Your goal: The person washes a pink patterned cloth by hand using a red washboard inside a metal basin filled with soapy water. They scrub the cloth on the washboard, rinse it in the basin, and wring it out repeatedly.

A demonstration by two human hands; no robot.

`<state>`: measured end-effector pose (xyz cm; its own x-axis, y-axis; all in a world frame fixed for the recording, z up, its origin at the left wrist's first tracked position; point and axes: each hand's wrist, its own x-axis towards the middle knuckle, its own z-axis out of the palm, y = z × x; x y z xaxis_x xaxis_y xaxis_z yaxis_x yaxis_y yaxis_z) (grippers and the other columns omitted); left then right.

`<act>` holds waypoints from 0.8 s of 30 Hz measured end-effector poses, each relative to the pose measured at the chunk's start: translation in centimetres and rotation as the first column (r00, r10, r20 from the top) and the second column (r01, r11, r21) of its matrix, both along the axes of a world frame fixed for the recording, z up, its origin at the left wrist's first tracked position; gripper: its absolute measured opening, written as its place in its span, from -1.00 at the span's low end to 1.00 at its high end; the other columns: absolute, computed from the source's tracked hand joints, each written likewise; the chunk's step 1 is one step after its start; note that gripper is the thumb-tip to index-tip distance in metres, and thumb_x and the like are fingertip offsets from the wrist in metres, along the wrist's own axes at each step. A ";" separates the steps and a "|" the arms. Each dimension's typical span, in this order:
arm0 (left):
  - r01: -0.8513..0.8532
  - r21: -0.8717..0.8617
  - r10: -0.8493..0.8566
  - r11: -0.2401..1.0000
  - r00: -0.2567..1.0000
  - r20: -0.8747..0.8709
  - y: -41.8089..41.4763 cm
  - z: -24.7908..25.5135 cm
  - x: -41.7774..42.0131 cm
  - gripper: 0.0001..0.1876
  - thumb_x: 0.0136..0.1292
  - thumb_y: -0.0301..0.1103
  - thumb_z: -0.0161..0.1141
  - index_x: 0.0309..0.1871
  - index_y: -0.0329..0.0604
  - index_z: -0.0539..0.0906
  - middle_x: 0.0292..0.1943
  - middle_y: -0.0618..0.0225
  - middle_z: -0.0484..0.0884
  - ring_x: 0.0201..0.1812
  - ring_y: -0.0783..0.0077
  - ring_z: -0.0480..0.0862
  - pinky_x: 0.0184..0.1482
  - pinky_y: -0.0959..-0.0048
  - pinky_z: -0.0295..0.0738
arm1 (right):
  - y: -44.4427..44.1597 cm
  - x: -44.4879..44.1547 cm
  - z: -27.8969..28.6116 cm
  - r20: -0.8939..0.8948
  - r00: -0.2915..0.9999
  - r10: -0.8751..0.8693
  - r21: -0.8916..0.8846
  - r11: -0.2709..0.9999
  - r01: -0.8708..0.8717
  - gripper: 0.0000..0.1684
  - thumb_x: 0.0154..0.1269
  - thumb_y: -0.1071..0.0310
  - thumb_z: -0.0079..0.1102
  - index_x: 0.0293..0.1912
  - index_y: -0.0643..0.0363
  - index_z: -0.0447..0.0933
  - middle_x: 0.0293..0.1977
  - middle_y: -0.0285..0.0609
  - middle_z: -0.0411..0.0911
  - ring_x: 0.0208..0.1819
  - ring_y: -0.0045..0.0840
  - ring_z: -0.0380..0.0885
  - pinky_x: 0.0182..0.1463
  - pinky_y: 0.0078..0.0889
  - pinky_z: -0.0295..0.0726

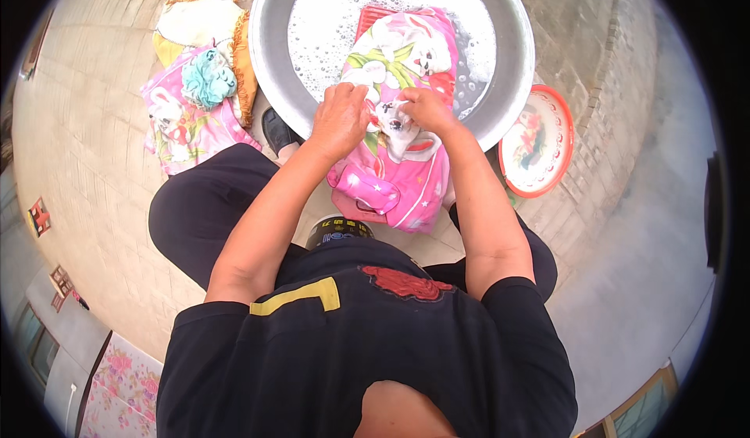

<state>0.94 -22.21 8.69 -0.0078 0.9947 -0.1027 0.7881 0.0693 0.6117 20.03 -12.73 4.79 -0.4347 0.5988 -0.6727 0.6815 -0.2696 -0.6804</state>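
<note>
A pink cloth printed with white rabbits is draped over a red washboard. The board leans in a large metal basin of sudsy water. On the cloth's left side, my left hand has its fingers curled onto the fabric. My right hand pinches a bunched fold at a rabbit's face, a short way from the left one. The cloth's near end is rolled and hangs over the washboard's bottom, outside the rim. Some fingertips are hidden in the folds.
On the paved floor to the left lie another pink rabbit-print cloth, a crumpled turquoise cloth and a yellow fringed cloth. A red-rimmed enamel basin stands at the right. A black printed bucket is between my legs.
</note>
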 end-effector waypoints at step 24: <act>0.298 0.047 -0.294 0.953 0.953 -0.076 -0.9 -5.2 4.4 -0.54 0.07 -0.31 0.23 0.10 -0.10 0.47 0.21 0.10 0.29 0.30 -0.11 0.22 0.24 -0.01 0.14 | 8.7 3.2 -5.7 0.150 0.971 -0.188 0.744 0.668 0.015 -0.64 0.18 0.49 -0.02 -0.01 0.17 0.53 0.01 0.01 0.53 0.04 -0.21 0.52 0.14 -0.25 0.46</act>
